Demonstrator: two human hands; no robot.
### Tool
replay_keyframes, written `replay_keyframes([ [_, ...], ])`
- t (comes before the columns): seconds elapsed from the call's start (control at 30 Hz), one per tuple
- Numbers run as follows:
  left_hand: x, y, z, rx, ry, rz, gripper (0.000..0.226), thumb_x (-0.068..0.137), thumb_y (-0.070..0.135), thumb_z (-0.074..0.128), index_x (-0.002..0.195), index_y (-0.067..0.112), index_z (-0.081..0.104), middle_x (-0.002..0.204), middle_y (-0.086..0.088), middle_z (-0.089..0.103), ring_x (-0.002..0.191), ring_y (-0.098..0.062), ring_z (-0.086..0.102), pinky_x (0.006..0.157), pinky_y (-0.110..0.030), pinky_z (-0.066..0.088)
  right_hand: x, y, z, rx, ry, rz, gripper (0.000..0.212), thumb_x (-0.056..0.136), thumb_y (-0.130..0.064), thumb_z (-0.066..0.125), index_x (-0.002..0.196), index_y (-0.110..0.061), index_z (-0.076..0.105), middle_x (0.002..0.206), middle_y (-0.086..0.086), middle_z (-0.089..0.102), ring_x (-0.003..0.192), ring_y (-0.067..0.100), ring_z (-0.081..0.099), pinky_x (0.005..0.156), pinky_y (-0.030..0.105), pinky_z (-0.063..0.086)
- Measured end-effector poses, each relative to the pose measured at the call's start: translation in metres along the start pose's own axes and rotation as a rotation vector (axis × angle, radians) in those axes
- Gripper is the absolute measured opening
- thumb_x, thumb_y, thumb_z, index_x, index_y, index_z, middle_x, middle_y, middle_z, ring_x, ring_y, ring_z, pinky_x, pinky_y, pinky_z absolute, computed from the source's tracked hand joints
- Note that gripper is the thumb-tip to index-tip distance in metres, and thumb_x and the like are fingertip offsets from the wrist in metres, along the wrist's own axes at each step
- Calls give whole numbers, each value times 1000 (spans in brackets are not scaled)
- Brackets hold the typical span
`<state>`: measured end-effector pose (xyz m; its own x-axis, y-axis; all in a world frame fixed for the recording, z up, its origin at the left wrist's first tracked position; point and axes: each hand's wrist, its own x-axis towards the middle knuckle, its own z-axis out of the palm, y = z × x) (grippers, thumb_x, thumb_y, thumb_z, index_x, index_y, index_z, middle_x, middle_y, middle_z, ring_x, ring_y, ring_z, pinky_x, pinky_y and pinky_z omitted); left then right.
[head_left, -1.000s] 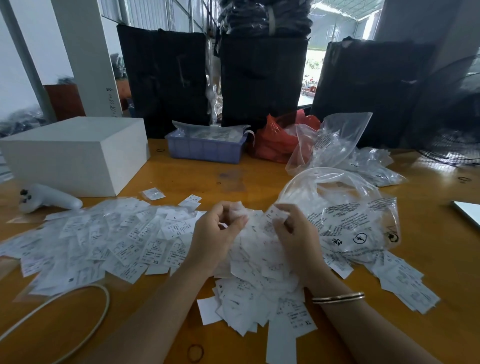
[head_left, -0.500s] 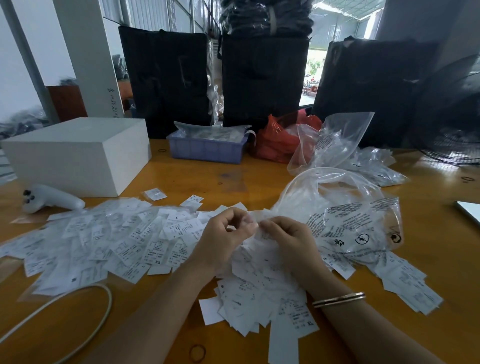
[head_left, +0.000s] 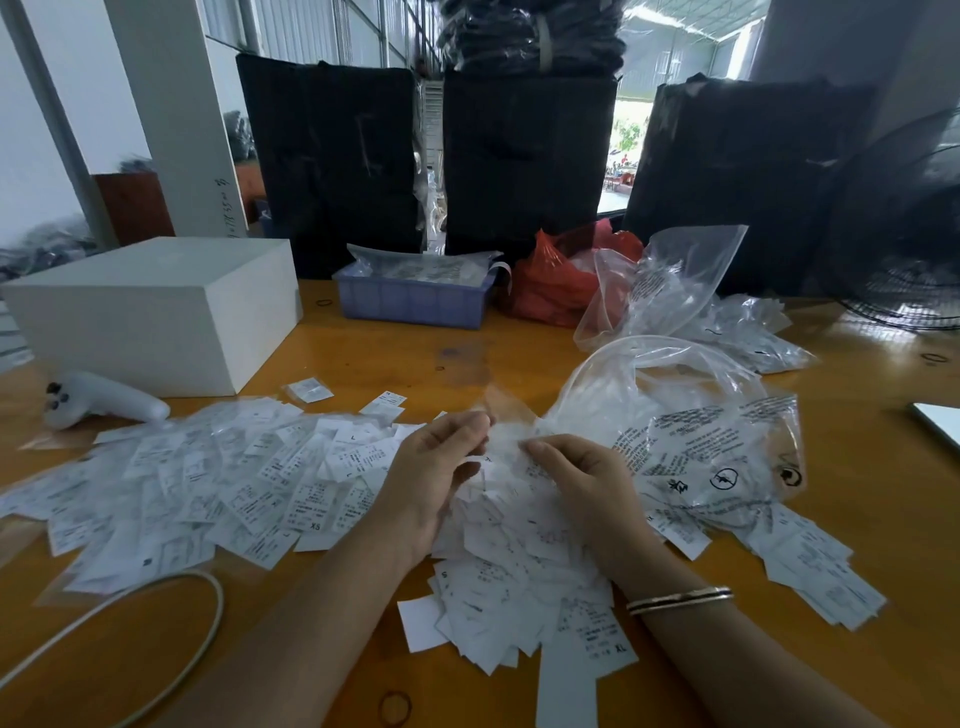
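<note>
A heap of small white printed size labels (head_left: 519, 566) lies on the orange table (head_left: 395, 358) under my hands. A wider spread of labels in small clear sleeves (head_left: 208, 483) covers the table to the left. My left hand (head_left: 431, 478) and my right hand (head_left: 582, 478) meet above the heap, and both pinch a small clear sleeve with a white label (head_left: 506, 441) between their fingertips. What is inside the sleeve is blurred. A bangle sits on my right wrist.
A large clear printed plastic bag (head_left: 701, 447) lies open right of my hands. A white box (head_left: 150, 306), white controller (head_left: 98, 402), blue tray (head_left: 415, 299), red bag (head_left: 556, 280) and more clear bags (head_left: 737, 332) ring the work area. A white cable (head_left: 171, 649) loops at front left.
My hands have come together from a small gap and now hold one small clear sleeve between them, raised slightly above the heap.
</note>
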<state>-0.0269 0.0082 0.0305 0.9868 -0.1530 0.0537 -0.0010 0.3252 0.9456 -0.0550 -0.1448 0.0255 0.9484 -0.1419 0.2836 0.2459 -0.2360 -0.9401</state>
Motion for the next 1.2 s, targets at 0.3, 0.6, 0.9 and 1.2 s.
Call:
replay_keyframes([
  [0.3,0,-3,-7,719,50,542,12,81,25,73,75,30,64,72,14,67,69,-1,62,62,-11,49,4,1,-13,135,237,-180,52,90,-5,58,113,-51,51,68,-8,60,57,6,54,51,15,45],
  [0.6,-4,-4,-1,889,-11,660,14,78,24,77,77,29,64,71,22,60,76,4,58,66,-7,44,0,-10,-10,348,62,-214,16,86,-1,61,85,-18,62,78,-3,70,79,10,67,70,18,52],
  [0.9,-6,-3,1,889,-39,720,9,78,19,77,83,17,70,73,23,59,77,5,58,66,-4,42,4,-6,-13,200,22,-233,31,86,-4,64,76,-33,63,79,-3,68,83,19,65,76,37,54],
  [1.2,-6,-3,0,859,-9,736,8,78,12,76,84,16,71,72,26,59,74,6,59,66,-7,45,5,-2,-14,28,6,-222,25,88,-12,63,84,-37,63,88,-3,68,92,27,62,82,55,50],
])
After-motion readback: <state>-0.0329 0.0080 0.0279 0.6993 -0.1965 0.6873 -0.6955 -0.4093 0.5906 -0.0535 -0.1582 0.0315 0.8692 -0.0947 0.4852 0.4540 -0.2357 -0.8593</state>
